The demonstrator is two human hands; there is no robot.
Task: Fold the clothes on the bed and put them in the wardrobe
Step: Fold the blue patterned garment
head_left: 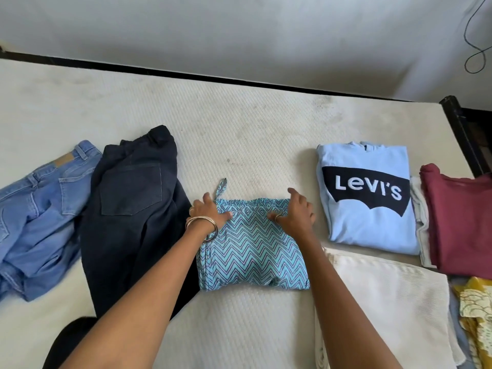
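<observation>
A folded turquoise zigzag-patterned garment (253, 251) lies on the bed in front of me, its drawstring loop sticking up at the top left. My left hand (210, 211) rests flat on its upper left corner, fingers spread. My right hand (295, 211) rests flat on its upper right corner. Both press the fabric down; neither grips it. Left of it lie unfolded dark navy trousers (133, 209) and crumpled light blue jeans (40, 219).
A folded light blue Levi's sweatshirt (370, 230) lies to the right, with a maroon garment (460, 222) on a white one beyond it. A cream folded cloth (386, 302) and yellow patterned fabric (476, 315) lie near right. The white mattress (239, 129) meets a wall; a black bed frame (463, 134) at right.
</observation>
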